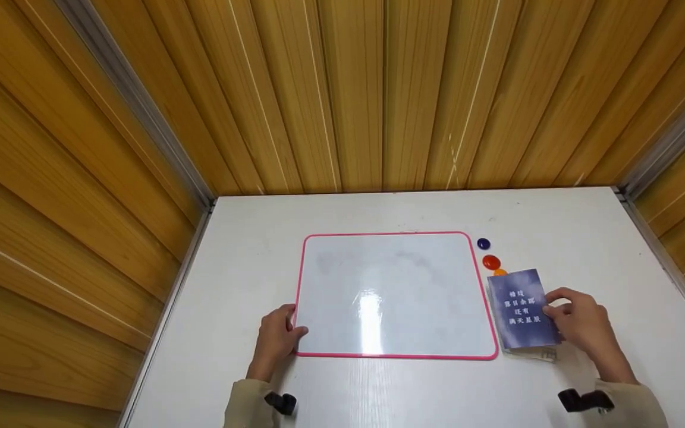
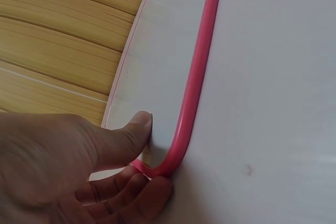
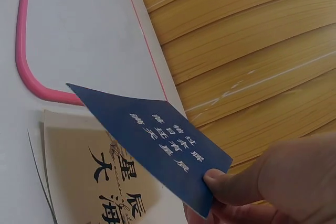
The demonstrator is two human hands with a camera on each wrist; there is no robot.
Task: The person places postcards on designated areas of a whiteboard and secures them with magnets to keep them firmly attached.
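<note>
Toward desk's [image 1: 646, 279] right edge, right hand [image 1: 583, 321] is pinching blue card [image 1: 522, 309] by its side, thumb and curled fingers barely apart; blue card is tilting over beige card [image 3: 73, 153]. Left hand [image 1: 276, 337] is gripping whiteboard's [image 1: 342, 279] near corner toward desk's left edge, thumb on top. Good handling probably means pinching lightly, avoiding bends, steadying whiteboard.

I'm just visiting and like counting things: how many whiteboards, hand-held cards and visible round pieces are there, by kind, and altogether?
Whiteboard: 1
Blue card in the right hand: 1
Round pieces: 3 (dark blue one, red one, partly hidden orange one)
Total: 5
</note>
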